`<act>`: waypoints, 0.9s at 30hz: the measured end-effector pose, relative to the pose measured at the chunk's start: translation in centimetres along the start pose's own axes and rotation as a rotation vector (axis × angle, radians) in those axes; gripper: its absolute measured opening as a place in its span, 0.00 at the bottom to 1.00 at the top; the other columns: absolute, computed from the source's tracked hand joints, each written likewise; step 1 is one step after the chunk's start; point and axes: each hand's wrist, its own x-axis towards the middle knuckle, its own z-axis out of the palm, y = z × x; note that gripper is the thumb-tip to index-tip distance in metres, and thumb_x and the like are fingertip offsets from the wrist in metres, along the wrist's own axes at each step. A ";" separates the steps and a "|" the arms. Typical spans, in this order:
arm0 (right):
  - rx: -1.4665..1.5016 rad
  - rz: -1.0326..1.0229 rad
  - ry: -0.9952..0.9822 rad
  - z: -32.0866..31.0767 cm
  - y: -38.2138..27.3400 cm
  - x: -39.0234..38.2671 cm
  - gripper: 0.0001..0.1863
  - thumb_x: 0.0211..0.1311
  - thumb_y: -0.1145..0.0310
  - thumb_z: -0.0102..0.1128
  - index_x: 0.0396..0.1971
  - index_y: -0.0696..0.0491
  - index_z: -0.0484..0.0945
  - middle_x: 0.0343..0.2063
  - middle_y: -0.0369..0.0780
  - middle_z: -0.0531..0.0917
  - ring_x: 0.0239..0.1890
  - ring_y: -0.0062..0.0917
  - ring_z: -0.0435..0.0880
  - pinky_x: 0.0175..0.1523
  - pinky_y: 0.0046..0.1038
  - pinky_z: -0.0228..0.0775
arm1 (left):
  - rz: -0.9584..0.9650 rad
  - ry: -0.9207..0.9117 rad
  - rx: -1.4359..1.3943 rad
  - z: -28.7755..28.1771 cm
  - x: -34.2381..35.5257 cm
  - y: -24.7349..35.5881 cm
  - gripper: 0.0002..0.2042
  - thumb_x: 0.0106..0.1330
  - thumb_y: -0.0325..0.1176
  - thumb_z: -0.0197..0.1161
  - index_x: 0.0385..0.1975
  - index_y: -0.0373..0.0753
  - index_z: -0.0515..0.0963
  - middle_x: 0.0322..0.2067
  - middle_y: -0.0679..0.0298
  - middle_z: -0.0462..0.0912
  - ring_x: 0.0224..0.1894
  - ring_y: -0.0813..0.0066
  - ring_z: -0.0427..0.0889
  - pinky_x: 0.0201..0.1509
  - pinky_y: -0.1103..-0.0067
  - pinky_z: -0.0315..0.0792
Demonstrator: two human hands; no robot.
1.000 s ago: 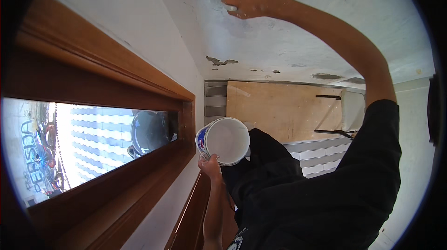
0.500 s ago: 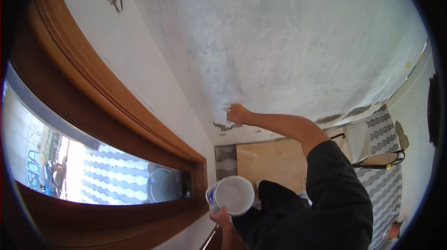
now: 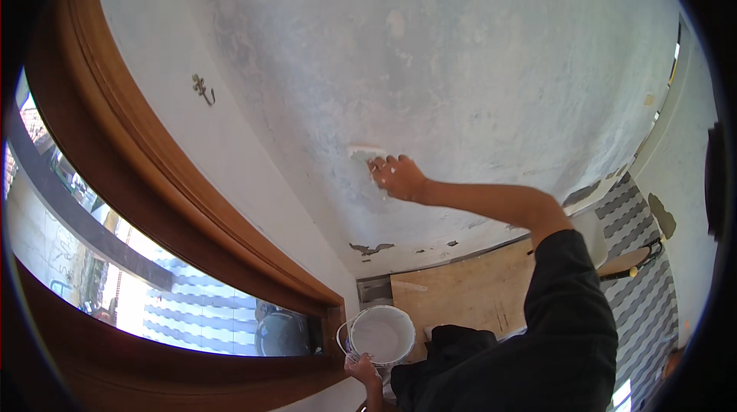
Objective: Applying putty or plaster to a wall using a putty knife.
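Observation:
My right hand [image 3: 399, 177], spotted with white paste, is closed around a putty knife [image 3: 367, 153]. Its wide pale blade lies against the patchy grey-white wall [image 3: 476, 89], while its handle is mostly hidden in my fingers. Lower down, my left hand [image 3: 361, 368] grips a white bucket [image 3: 384, 334] at its near left side, close to the wire handle. Pale, smooth paste fills part of the bucket, which is tilted so that its inside shows.
To the left is a brown wooden frame [image 3: 176, 151] around an opening, with a metal hook [image 3: 203, 89] on the wall beside it. Below stands a wooden board [image 3: 453, 289]. A folding chair [image 3: 626, 262] rests on patterned floor tiles [image 3: 645, 320] at right. Plaster is chipped [image 3: 371, 248] low on the wall.
My right hand has moved up the wall with the putty knife, away from the chipped strip. My left hand still holds the bucket, which sits slightly lower in view.

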 end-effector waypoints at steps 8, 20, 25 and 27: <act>0.195 0.099 -0.280 12.3 -5.3 -7.8 0.14 0.49 0.67 0.53 0.35 0.58 0.76 0.36 0.46 0.78 0.29 0.35 0.81 0.30 0.38 0.74 | 0.048 -0.076 0.074 0.4 1.0 0.9 0.13 0.37 0.15 0.55 0.13 0.38 0.57 0.16 0.72 0.62 0.19 0.82 0.60 0.21 0.80 0.59; 0.178 -0.146 -0.414 4.8 8.4 -5.0 0.13 0.48 0.58 0.55 0.25 0.54 0.77 0.27 0.43 0.80 0.30 0.38 0.81 0.32 0.40 0.72 | 0.089 -0.074 0.070 -0.7 1.8 2.6 0.14 0.36 0.15 0.56 0.13 0.37 0.56 0.16 0.71 0.62 0.20 0.79 0.61 0.21 0.77 0.60; 0.003 -0.153 -0.116 -4.4 9.4 -3.9 0.09 0.52 0.67 0.53 0.25 0.57 0.78 0.34 0.43 0.80 0.31 0.34 0.81 0.30 0.34 0.73 | 0.094 -0.100 0.074 0.0 1.1 5.1 0.13 0.36 0.15 0.56 0.13 0.36 0.57 0.16 0.70 0.63 0.21 0.79 0.62 0.22 0.76 0.61; -0.046 -0.073 -0.015 -5.1 7.1 -5.2 0.10 0.52 0.68 0.53 0.30 0.58 0.78 0.37 0.43 0.79 0.31 0.33 0.80 0.30 0.34 0.73 | 0.113 -0.087 0.051 0.5 1.7 4.8 0.13 0.35 0.15 0.56 0.13 0.36 0.58 0.16 0.70 0.63 0.21 0.79 0.62 0.22 0.76 0.61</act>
